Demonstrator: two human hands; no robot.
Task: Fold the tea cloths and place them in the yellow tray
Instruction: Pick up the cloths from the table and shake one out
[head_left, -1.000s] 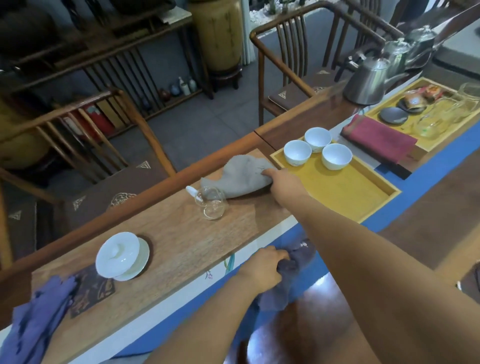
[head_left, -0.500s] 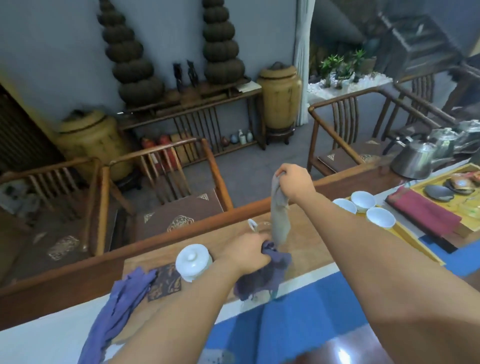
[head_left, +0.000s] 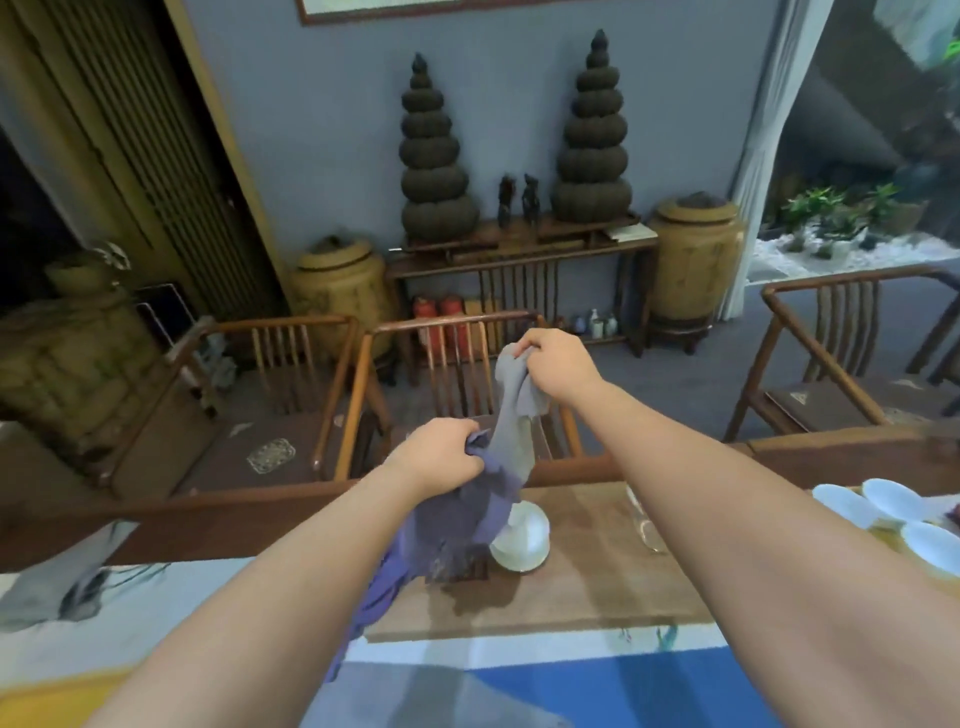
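Note:
My right hand (head_left: 558, 366) is raised above the table and grips the top of a grey tea cloth (head_left: 511, 423), which hangs down from it. My left hand (head_left: 439, 460), lower and to the left, clutches a bunched purple tea cloth (head_left: 457, 530) that droops over the wooden board. The two cloths touch where they hang together. A further purple cloth (head_left: 371, 597) trails along the board's left edge below my left forearm. Only a sliver of the yellow tray (head_left: 891, 538) shows at the far right, under several white cups (head_left: 893, 501).
A white lidded cup (head_left: 522, 535) stands on the wooden board (head_left: 582, 587) just behind the hanging cloths, with a glass pitcher (head_left: 647, 525) to its right. Wooden chairs (head_left: 457, 364) line the table's far side. A blue runner (head_left: 597, 686) covers the near edge.
My right hand lifted the grey cloth off the board and holds it high. My left hand rose with the purple cloth. The view tilted up and panned left, so the tray slid to the right edge.

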